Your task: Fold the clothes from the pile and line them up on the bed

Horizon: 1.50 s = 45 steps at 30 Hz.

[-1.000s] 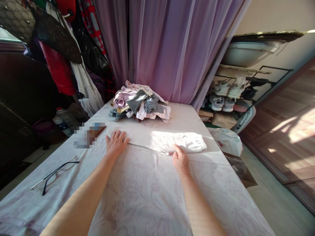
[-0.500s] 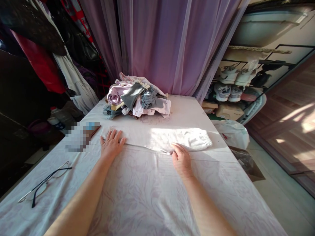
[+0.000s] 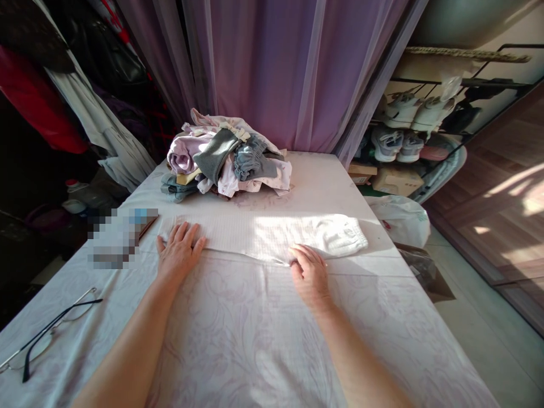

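Observation:
A pair of white ribbed pants point(image 3: 238, 229), folded into a long strip, lies across the table with its gathered elastic cuff on the right. My left hand point(image 3: 179, 249) rests flat on the left end, fingers spread, holding nothing. At the near edge, right of the middle, my right hand point(image 3: 311, 276) is closed, with bent fingers over the cloth and the thumb close to the index finger. It grips that edge of the pants. Sunlight covers the right half of the fabric.
A heap of clothes point(image 3: 229, 156) lies at the table's far end, before a purple curtain point(image 3: 263, 73). Eyeglasses point(image 3: 51, 334) and a pixelated item point(image 3: 123, 238) lie on the left. Shoes point(image 3: 399, 141) stand on a rack at right, above a cardboard box point(image 3: 397, 180).
The view has shifted, so the heap, eyeglasses and left hand appear farther left. My right hand's fingers look more bent at the pants' edge. The pants lie as before.

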Available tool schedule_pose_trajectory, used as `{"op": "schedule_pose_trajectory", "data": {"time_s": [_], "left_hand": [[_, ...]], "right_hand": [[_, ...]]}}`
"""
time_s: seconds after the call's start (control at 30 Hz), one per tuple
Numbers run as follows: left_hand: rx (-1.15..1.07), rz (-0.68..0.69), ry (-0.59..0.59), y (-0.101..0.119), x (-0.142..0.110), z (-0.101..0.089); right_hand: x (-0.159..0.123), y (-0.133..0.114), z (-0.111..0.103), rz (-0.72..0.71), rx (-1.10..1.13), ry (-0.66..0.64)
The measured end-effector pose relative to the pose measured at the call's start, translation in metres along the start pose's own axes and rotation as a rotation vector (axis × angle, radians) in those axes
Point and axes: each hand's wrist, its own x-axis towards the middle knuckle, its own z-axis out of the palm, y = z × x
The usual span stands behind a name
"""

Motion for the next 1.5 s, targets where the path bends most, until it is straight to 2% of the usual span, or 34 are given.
{"op": "schedule_pose_trajectory", "data": {"time_s": [0.43, 0.7, 0.93, 1.5], "left_hand": [[-0.006, 0.000, -0.027, 0.0000, 0.0010, -0.0022], [-0.005, 0.004, -0.034, 0.0011, -0.0004, -0.0034], [-0.007, 0.009, -0.040, 0.0023, -0.0013, -0.0057], [-0.024, 0.014, -0.020, 0.0006, -0.0007, -0.0030]], "right_hand": [[-0.0001, -0.0072, -0.0043, 0.001, 0.028, 0.019], [-0.0004, -0.0040, -0.0044, -0.021, -0.002, -0.017], [-0.0011, -0.0014, -0.0015, -0.085, 0.012, 0.045], [-0.0012, 0.0000, -0.0012, -0.109, -0.009, 0.052]]}}
